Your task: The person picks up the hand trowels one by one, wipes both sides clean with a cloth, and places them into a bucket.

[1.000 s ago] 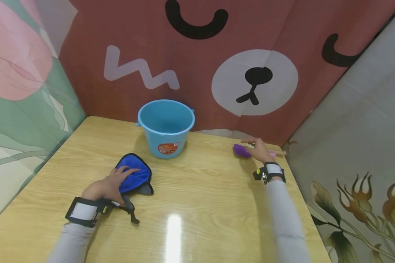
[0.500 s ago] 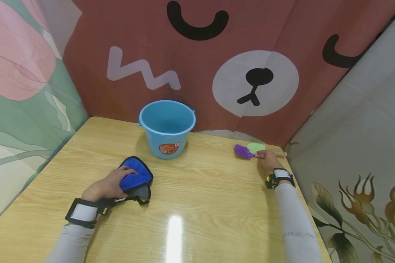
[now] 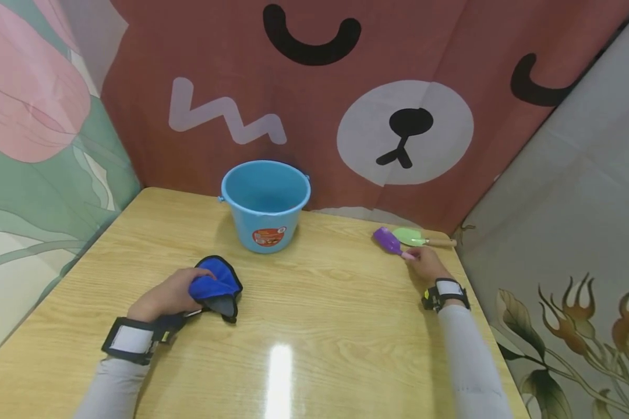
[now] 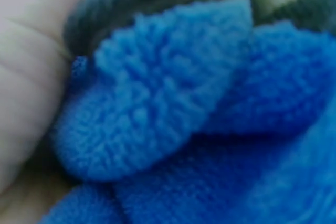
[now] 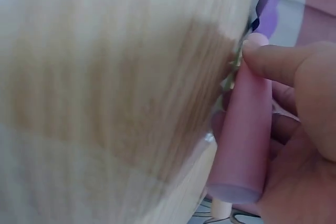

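Note:
On the left of the table, my left hand (image 3: 175,293) grips a blue plush cloth (image 3: 217,280) with black edging and a grey underside. The left wrist view shows the cloth (image 4: 152,93) bunched in thick folds beside a finger. At the far right, my right hand (image 3: 428,265) holds a small purple garden shovel (image 3: 388,241) by its pink handle (image 5: 244,124), thumb and fingers round it. Just behind lies a light green garden trowel (image 3: 410,236) with a wooden handle. Its blade is near the purple one.
A light blue bucket (image 3: 266,189) with a red label stands at the back of the wooden table (image 3: 314,308). A brown bear-print curtain (image 3: 314,105) hangs right behind it. A pale floral curtain (image 3: 566,233) borders the right edge.
My right hand has come down onto the pink handle, gripped it and drawn the purple shovel slightly off the green trowel. My left hand has gathered up the blue cloth, which was lying flatter.

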A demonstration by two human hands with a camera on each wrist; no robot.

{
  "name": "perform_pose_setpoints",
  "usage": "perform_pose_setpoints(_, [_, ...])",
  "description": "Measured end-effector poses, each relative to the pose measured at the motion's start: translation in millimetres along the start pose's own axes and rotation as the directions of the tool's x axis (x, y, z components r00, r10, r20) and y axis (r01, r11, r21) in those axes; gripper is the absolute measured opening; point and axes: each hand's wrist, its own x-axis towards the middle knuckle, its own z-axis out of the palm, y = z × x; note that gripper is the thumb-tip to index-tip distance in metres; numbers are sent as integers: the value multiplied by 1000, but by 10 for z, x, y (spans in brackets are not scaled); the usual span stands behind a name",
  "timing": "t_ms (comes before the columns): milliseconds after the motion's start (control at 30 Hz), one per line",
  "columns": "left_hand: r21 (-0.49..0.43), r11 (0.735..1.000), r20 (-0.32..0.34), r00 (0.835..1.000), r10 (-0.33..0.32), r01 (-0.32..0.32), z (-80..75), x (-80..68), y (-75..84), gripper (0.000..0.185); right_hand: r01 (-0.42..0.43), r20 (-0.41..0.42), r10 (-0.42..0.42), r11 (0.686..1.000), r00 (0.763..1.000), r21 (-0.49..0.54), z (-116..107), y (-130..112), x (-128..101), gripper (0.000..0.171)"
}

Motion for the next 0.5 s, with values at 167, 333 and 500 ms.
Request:
perform_pose_setpoints(167, [-10, 1000, 2, 1000, 7, -7, -10, -4, -26, 54, -34, 45, 34, 999, 998, 14, 8, -209, -214, 34])
perform_pose_setpoints(333, [-24, 1000, -4, 1000, 15, -15, -12, 1, -32, 55, -20, 50, 17, 998, 999, 59, 68, -426, -391, 35])
perform_pose_setpoints(500, [-33, 999, -21, 1000, 16, -17, -29, -14, 21, 57, -4, 37, -2, 990, 999, 142, 207, -657, -472, 36])
